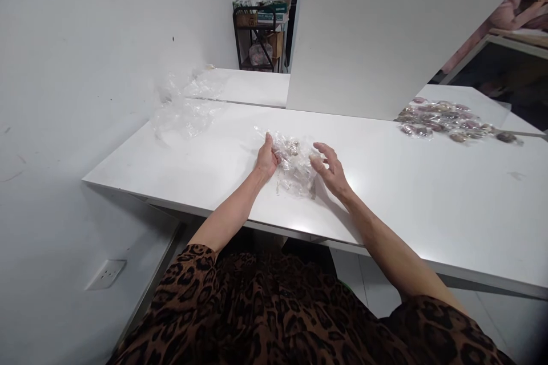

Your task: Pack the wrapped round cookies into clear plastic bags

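A crumpled heap of clear plastic bags [295, 166] lies on the white table in front of me, with small brownish items showing through near its top. My left hand [267, 158] grips the heap's left side, thumb pointing up and the other fingers partly hidden by the plastic. On the other side, my right hand [330, 170] is open, its thumb and fingers apart and curved at the edge of the plastic. Whether its fingertips touch the plastic I cannot tell.
More loose clear plastic [188, 117] lies by the wall at the left. Several dark and pinkish wrapped items [458, 120] are spread at the back right. A white upright panel [363, 34] stands behind the table [428, 194]. Beyond is a black shelf cart [237, 40]; another person's sleeve [507, 14] shows far right.
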